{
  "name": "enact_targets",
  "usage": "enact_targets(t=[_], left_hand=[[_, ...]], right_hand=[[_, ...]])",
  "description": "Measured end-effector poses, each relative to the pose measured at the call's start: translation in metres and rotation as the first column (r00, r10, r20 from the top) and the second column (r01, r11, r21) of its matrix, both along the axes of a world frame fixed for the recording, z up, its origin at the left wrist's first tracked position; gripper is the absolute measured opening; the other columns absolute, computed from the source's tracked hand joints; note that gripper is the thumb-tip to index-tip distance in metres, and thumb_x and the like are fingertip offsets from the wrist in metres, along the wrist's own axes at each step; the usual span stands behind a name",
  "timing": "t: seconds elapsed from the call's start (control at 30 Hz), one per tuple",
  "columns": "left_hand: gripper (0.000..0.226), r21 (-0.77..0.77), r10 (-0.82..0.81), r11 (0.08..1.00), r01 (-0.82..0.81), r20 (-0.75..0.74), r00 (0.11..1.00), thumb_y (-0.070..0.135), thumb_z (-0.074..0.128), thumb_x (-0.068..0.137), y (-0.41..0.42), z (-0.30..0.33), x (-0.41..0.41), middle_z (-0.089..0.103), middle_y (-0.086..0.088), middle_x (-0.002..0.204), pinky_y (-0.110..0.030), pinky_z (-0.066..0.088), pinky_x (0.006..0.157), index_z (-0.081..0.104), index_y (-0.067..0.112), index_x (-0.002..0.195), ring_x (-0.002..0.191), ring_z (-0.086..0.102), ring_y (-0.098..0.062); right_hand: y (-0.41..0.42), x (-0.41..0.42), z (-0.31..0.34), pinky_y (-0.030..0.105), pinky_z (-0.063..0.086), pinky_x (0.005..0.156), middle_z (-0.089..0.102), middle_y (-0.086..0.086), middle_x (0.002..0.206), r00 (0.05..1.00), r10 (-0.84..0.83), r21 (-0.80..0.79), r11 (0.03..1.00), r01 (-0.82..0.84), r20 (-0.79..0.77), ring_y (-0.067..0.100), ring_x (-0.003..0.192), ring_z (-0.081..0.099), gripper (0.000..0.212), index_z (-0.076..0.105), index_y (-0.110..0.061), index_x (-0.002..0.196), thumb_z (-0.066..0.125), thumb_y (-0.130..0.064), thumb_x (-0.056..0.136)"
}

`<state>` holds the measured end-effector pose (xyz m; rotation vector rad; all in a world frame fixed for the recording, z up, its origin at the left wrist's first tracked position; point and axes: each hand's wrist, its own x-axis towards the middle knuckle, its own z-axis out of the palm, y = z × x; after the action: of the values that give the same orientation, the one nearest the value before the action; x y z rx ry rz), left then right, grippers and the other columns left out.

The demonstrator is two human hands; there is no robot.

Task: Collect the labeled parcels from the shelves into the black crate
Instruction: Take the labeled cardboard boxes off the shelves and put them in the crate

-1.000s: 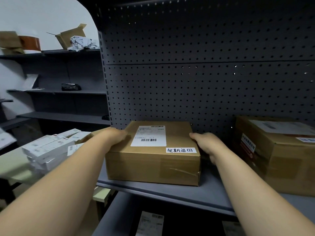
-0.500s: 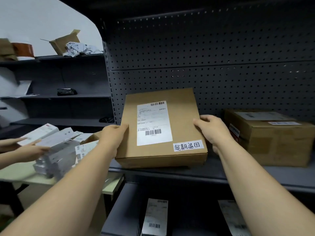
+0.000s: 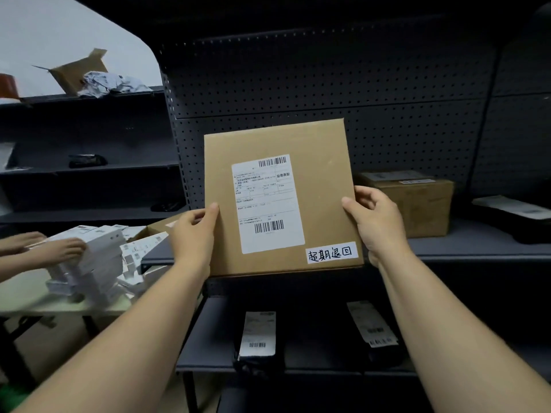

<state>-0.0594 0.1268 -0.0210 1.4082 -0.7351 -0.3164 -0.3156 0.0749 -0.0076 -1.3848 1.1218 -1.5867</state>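
Observation:
A flat brown cardboard parcel point(image 3: 322, 162) with a white shipping label and a small handwritten sticker is held up in front of the grey pegboard shelving, its top face tilted toward me. My left hand point(image 3: 193, 234) grips its left edge, thumb on the face. My right hand point(image 3: 375, 222) grips its right edge the same way. The parcel is clear of the shelf point(image 3: 477, 248). No black crate is in view.
Another brown box point(image 3: 417, 204) and a dark bag parcel point(image 3: 512, 216) sit on the same shelf to the right. Two dark labeled bags point(image 3: 258, 335) point(image 3: 372, 326) lie on the lower shelf. At left, another person's hands point(image 3: 56, 248) handle white boxes point(image 3: 98, 257) on a table.
I lifted the parcel off the shelf and tipped its labeled face up toward me, drawing it back. Another person's hands came into view at the left by the white boxes.

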Motion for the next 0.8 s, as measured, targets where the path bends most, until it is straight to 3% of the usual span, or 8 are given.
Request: enact_targets(t=[0.4, 0.6, 0.8], left_hand=[[0.027, -0.058, -0.172, 0.983, 0.176, 0.063, 0.983, 0.051, 0.060, 0.082, -0.005, 0.016, -0.119, 0.066, 0.011, 0.089, -0.027, 0.041, 0.062, 0.066, 0.025, 0.090, 0.078, 0.056, -0.009], [0.023, -0.058, -0.292, 0.954, 0.296, 0.057, 0.955, 0.051, 0.061, 0.081, -0.027, 0.019, -0.239, 0.065, 0.015, 0.079, -0.025, 0.039, 0.056, 0.064, 0.029, 0.080, 0.067, 0.054, -0.004], [0.025, -0.084, -0.439, 0.894, 0.441, 0.039, 0.898, 0.049, 0.061, 0.083, -0.051, 0.017, -0.387, 0.066, 0.013, 0.084, -0.023, 0.038, 0.058, 0.067, 0.026, 0.088, 0.072, 0.056, -0.007]], right_hand=[[0.036, -0.124, 0.006, 0.037, 0.055, 0.086, 0.067, 0.000, 0.113, 0.981, -0.140, -0.053, 0.988, 0.148, 0.138, 0.014, 0.098, 0.065, 0.023, 0.060, -0.024, 0.107, 0.065, -0.015, 0.086], [0.052, -0.239, 0.006, 0.041, 0.056, 0.086, 0.067, 0.000, 0.115, 0.953, -0.272, -0.041, 0.959, 0.279, 0.131, 0.016, 0.101, 0.065, 0.027, 0.060, -0.022, 0.114, 0.064, -0.018, 0.088], [0.072, -0.381, 0.011, 0.046, 0.053, 0.093, 0.067, 0.001, 0.116, 0.901, -0.424, -0.053, 0.901, 0.430, 0.095, 0.018, 0.107, 0.063, 0.029, 0.060, -0.021, 0.115, 0.064, -0.018, 0.087]])
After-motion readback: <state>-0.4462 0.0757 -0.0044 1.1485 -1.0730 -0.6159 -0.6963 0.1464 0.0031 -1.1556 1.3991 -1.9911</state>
